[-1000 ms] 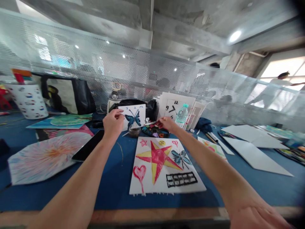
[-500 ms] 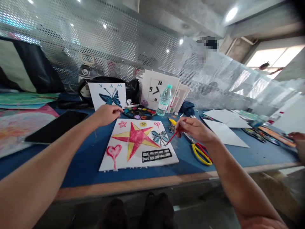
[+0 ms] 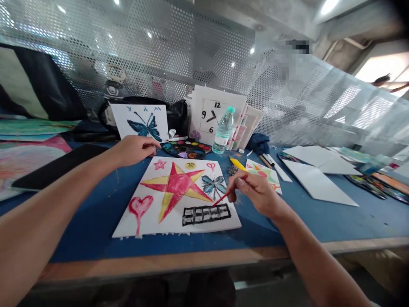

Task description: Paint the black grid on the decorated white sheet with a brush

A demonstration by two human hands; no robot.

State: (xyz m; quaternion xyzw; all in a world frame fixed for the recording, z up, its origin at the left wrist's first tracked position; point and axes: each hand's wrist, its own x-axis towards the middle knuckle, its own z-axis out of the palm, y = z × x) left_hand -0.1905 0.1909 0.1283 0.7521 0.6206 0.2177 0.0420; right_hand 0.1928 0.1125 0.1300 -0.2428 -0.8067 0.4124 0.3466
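Observation:
My right hand (image 3: 251, 189) pinches a thin red-handled brush (image 3: 228, 194), its tip close above the black grid of rectangles (image 3: 206, 214) on a white canvas (image 3: 153, 230). The canvas also bears a red and yellow star, pink hearts, a small star, a yellow circle and a blue butterfly. My left hand (image 3: 140, 150) hovers by the canvas's upper left corner, fingers curled together; anything between them is too small to tell. Just right of its fingertips lies a dark paint palette (image 3: 187, 150). Behind this hand leans a blue butterfly picture (image 3: 143, 121).
A water bottle (image 3: 223, 131) stands before a clock picture (image 3: 209, 115). Beyond my right hand are a yellow tube (image 3: 237, 164), a small painted card (image 3: 265, 175) and pens. White boards (image 3: 319, 183) lie at the right, a black panel (image 3: 57, 164) at the left.
The view has shifted. On the canvas, the brush tip has moved from below the butterfly to the black grid. The yellow and red scissor handles no longer show; a small painted card now does.

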